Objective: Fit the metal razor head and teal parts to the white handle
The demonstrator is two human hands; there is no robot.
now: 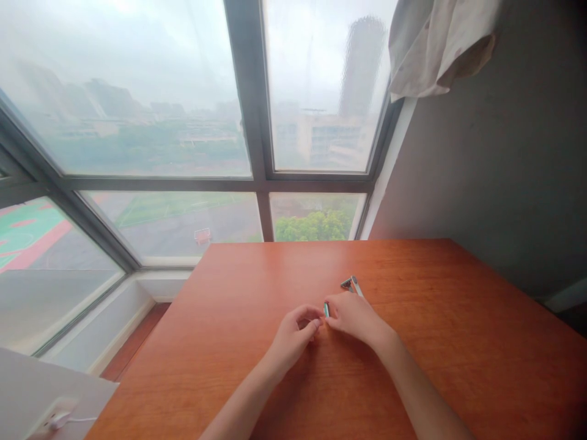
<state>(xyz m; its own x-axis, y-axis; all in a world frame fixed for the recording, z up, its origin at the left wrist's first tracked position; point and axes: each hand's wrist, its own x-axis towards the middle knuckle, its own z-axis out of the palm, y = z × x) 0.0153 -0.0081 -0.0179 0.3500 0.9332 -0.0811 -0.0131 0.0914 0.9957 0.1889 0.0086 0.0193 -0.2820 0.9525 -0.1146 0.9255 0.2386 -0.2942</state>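
Note:
My right hand (pixel 351 313) is closed on a small green-and-silver piece (pixel 326 309), pinched between thumb and fingers; its exact kind is too small to make out. Just left of it, my left hand (pixel 297 330) is loosely curved with a gap between thumb and forefinger, and nothing shows in it. Its fingertips come close to the small piece; whether they touch it I cannot tell. Beyond my right hand lies what looks like a razor (pixel 352 283), with a dark head and a silver handle partly hidden by the hand.
Both hands are low over a reddish-brown wooden table (pixel 220 366). Large windows (pixel 156 122) stand behind it, with a grey wall (pixel 481 153) on the right. A pale cloth (pixel 440 49) hangs at the upper right. A plug (pixel 59 420) sits in a socket at the lower left.

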